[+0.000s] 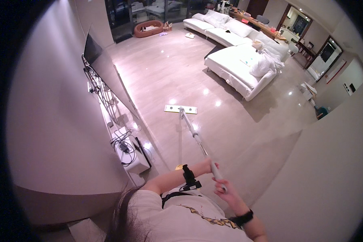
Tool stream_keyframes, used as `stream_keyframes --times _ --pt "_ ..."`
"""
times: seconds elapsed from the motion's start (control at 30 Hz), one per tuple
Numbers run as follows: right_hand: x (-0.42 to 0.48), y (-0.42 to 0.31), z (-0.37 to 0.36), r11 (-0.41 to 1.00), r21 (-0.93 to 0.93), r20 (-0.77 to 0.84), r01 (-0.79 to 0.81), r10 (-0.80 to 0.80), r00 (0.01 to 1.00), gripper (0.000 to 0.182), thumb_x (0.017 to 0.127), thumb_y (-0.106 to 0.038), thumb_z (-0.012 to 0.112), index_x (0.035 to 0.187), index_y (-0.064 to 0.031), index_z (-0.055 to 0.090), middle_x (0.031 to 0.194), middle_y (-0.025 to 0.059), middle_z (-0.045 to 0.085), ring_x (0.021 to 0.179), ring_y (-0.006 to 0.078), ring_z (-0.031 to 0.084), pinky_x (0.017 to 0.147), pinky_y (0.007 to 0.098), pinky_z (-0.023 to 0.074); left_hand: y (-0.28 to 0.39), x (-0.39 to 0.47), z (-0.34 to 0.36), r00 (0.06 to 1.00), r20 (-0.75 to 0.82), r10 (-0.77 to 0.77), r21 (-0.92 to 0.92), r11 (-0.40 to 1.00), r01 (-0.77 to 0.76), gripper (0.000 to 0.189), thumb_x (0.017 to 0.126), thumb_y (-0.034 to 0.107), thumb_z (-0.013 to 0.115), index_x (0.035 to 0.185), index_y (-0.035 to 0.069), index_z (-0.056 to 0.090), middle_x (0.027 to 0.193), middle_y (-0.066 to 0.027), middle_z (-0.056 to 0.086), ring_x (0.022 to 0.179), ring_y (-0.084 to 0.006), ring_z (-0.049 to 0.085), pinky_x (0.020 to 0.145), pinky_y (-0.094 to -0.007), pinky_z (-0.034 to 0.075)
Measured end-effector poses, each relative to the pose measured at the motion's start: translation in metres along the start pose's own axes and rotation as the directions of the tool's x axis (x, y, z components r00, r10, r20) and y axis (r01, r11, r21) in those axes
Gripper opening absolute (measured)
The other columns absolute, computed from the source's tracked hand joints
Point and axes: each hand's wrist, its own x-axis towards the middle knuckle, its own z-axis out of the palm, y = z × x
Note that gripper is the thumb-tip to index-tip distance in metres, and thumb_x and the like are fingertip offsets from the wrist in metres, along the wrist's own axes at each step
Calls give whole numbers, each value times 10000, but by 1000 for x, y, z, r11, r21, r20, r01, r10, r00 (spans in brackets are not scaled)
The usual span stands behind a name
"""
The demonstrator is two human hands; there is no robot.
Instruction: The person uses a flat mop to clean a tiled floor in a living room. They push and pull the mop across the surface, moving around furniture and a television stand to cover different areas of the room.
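Observation:
A flat floor mop lies in front of me, its white rectangular head (173, 108) flat on the shiny tiled floor (157, 81). From the head a jointed grey and silver pole (202, 144) slants back toward my body. My left hand (210, 165) grips the light grey handle (216, 171) from the left side. Below it, my right hand (225, 190) is closed around the end of the same handle. Black straps circle both forearms, and the left one carries a small black device (191, 185).
A large television (101, 57) leans out from the left wall. Tangled cables (125, 148) lie over a white box (136, 165) on the low ledge. A white sectional sofa (233, 63) fills the upper right. Farther off is a brown pet bed (139, 31); a wall (317, 169) bounds the right.

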Motion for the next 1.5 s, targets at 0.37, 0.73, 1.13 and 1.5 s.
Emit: stream_keyframes --times 0.37,0.73,1.13,1.5 --pt "-121 2 54 999 -47 -225 -18 7 974 344 792 -84 491 1118 4 426 610 -36 347 497 46 290 434 181 219 -53 -88 41 929 40 -367 379 866 326 56 828 80 459 848 30 472 818 -88 538 743 -189 543 713 -322 464" --pt "145 -58 35 957 -274 -72 99 -123 990 155 768 -105 493 918 -69 490 579 -41 363 430 61 275 414 196 241 137 79 -23 847 332 416 709 482 -515 211 834 210 436 711 58 517 632 -52 517 568 -167 490 524 -323 407" --pt "78 -94 33 996 50 30 74 -76 997 108 751 -74 527 798 -38 436 565 -56 320 397 45 237 419 192 229 112 31 50 941 338 29 575 784 -231 128 846 181 493 829 59 528 788 -46 555 738 -159 539 698 -316 460" --pt "-170 -17 27 990 108 -250 95 -65 966 282 789 -94 498 1042 8 423 609 -32 356 486 45 317 430 172 245 -94 -99 105 920 73 -386 386 861 331 173 839 118 496 963 25 420 865 -98 500 800 -231 528 796 -379 454"
